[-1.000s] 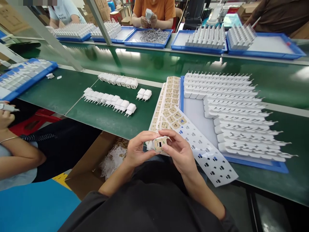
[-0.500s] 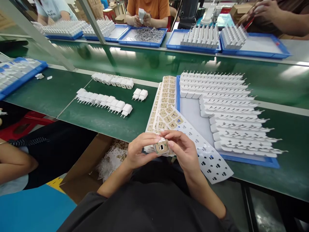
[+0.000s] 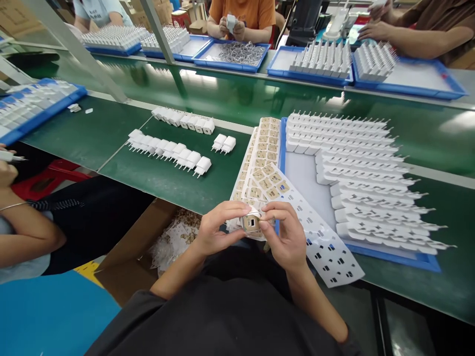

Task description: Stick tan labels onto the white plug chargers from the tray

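A white plug charger (image 3: 254, 212) sits between my hands, its port face turned toward me. Over that face lies a brown sticker (image 3: 250, 225) with two dark port openings. My left hand (image 3: 218, 228) grips the charger from the left, fingers on top and thumb beneath. At the face's right edge, my right hand (image 3: 285, 235) has thumb and index finger pinched on the sticker's border; the exact contact is partly hidden. Just behind are sheets of brown stickers (image 3: 262, 148), with a partly used white sheet (image 3: 319, 227) slanting down over the table edge.
A blue tray (image 3: 393, 257) on the right holds rows of white chargers (image 3: 352, 163). More chargers (image 3: 168, 151) stand in rows at left. A box of scraps (image 3: 174, 242) is below the edge. Co-workers sit opposite behind trays; another person's arm (image 3: 29, 217) is at left.
The view has shifted, so the table appears slightly farther right. My right thumb and index finger have closed together at the sticker's right edge. My left hand keeps its hold on the charger.
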Tool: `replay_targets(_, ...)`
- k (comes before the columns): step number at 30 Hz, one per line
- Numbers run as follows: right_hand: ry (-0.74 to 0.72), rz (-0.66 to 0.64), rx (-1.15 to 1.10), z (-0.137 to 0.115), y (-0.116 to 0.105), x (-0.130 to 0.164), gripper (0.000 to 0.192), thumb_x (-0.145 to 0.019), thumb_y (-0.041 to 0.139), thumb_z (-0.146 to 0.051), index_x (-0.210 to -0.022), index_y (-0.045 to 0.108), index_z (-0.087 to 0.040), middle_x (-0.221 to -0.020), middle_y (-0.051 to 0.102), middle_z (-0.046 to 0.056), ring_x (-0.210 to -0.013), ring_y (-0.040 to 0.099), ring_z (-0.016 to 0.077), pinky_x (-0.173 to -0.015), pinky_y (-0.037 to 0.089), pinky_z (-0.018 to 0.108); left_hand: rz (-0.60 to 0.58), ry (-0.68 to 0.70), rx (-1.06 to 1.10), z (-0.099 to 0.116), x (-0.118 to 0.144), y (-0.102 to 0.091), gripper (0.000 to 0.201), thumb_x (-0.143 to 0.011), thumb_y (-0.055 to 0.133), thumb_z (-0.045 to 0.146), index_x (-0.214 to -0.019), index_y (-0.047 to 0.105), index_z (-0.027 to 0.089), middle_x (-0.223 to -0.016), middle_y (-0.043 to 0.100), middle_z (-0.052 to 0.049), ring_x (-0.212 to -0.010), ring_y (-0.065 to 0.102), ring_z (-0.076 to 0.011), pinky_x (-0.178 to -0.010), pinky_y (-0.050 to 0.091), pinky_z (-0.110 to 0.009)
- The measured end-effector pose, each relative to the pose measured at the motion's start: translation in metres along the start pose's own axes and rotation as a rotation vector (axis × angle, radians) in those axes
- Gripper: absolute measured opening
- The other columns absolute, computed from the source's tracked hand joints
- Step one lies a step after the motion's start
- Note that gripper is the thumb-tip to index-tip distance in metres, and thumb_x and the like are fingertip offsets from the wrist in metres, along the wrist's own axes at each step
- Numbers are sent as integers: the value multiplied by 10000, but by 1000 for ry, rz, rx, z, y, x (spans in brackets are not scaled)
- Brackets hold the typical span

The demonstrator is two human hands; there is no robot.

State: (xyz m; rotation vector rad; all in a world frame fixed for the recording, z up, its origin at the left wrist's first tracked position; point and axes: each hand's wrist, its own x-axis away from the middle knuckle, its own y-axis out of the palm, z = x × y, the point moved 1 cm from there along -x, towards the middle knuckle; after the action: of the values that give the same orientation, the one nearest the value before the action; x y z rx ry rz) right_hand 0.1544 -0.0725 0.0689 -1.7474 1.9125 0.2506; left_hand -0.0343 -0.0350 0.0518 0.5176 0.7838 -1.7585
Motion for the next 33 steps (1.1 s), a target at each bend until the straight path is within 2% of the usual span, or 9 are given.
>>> replay_targets(3,160,-50,-194,-2,9,-1,193,-925,654,-202,-1098,638,-288,-1093,632,62,-1083,609,236,-883,525,391,14,35,-14,2,-1,-1,500,-808,814,146,-1278,653,209,-1143,758,-111,-1113,718,-253,-953,614,-411)
replay_targets(5,223,-53,-286,-4,13,-2,167,-920,661,-207,-1066,655,-287,-1073,636,51,-1080,609,221,-859,524,353,16,91,-32,4,-2,0,519,-804,816,130,-1289,642,201,-1123,763,-107,-1110,719,-244,-943,618,-395)
replay_targets(10,321,4,-464,0,20,-3,99,-894,664,-198,-939,693,-282,-982,651,19,-1012,624,196,-891,519,333,32,162,-91,7,-3,3,501,-827,803,151,-1296,630,185,-1110,767,-112,-1071,733,-236,-903,635,-379)
replay_targets(16,414,6,-517,9,19,1,100,-887,627,-241,-893,719,-280,-968,694,27,-1014,647,216,-953,522,378,29,144,-104,5,2,3,486,-843,796,184,-1298,625,197,-1106,766,-114,-1064,735,-237,-887,638,-381)
replay_targets(22,426,16,-551,7,19,1,110,-851,644,-224,-897,722,-287,-983,693,21,-1032,646,215,-974,515,374,23,150,-102,6,1,4,508,-834,798,152,-1307,619,204,-1108,763,-105,-1081,729,-232,-901,636,-376)
replay_targets(29,482,53,-600,4,23,-2,77,-812,650,-219,-823,709,-267,-938,680,25,-969,647,214,-892,530,364,23,196,-150,6,1,5,523,-829,798,132,-1314,611,187,-1133,760,-112,-1087,733,-234,-903,647,-381)
replay_targets(33,472,72,-648,2,24,-3,91,-807,677,-186,-819,714,-269,-930,670,7,-928,635,180,-881,513,323,14,221,-206,6,2,5,517,-847,783,143,-1329,602,198,-1136,765,-96,-1092,736,-232,-914,652,-380)
